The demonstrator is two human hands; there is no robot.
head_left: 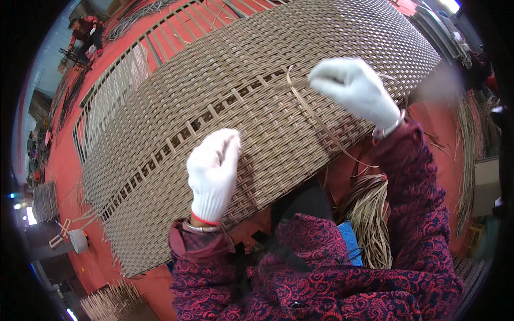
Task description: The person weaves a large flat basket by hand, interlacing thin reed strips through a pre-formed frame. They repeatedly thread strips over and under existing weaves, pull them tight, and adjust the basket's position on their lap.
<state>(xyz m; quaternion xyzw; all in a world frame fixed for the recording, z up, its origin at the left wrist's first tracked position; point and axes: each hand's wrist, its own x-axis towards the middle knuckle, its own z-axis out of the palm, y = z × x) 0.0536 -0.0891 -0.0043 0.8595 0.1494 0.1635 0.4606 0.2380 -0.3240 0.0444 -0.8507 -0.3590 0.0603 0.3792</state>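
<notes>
One big woven wicker panel (251, 123) fills centre, over red floor (64, 155). Two white-gloved hands on it: left hand (212, 172) fisted against its lower weave, right hand (354, 89) at its upper right, fingers curled pinching one loose strip (316, 115).

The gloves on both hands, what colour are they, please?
White knit, red-trimmed cuff on the left hand; right hand too. Head view.

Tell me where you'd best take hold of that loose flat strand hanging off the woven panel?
Probably near its upper end, where the loose strand leaves the weave beside the gloved right hand. Come from the right, pinching its flat faces. It lies thin against the woven panel, and its lower tail trails free and would likely just flex.
</notes>
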